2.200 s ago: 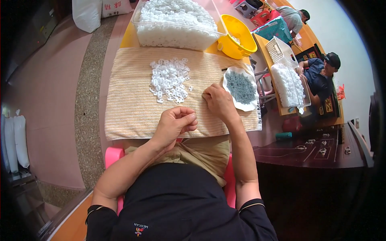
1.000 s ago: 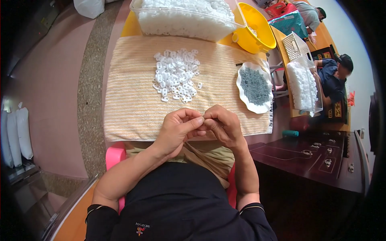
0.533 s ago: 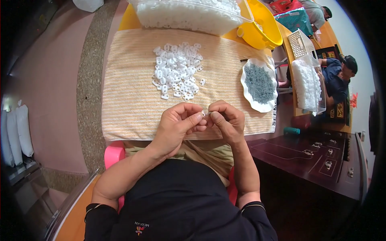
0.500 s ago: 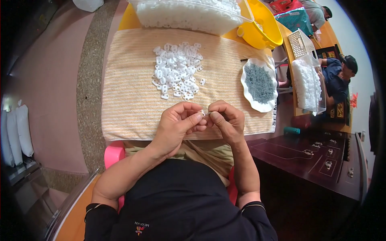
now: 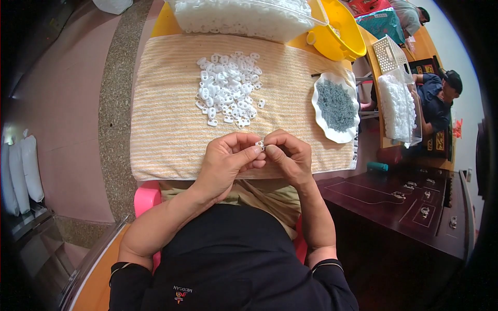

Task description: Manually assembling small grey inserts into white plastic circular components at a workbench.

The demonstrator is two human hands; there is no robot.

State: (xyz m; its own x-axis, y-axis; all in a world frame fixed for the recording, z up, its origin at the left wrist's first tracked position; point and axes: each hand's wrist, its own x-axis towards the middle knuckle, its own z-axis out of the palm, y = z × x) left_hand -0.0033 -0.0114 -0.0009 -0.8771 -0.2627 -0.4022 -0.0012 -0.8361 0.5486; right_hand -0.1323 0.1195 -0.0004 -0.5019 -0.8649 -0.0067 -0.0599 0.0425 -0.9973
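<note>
Near the front edge of the towel, my left hand [image 5: 227,158] pinches a small white plastic piece with holes [image 5: 260,145] between thumb and fingertips. My right hand [image 5: 291,157] is closed in a pinch right against that piece; whatever its fingertips hold is too small and covered to name. Beyond my hands lies a loose pile of similar white two-holed plastic pieces [image 5: 228,85]. To the right, a white wavy-rimmed dish [image 5: 343,137] contains many tiny grey pieces [image 5: 336,106], too fine to make out singly.
A striped towel [image 5: 166,109] covers the table. At its far side stand a clear bin [image 5: 244,30] full of white pieces and a yellow basin [image 5: 340,44]. A short dark stick [image 5: 316,75] lies by the dish. Another person [image 5: 436,101] sits beside a second white-filled bin [image 5: 397,109] at right.
My right hand has moved slightly left, bringing its fingertips from just beside the white piece up against it. My left hand keeps its pinch in nearly the same place.
</note>
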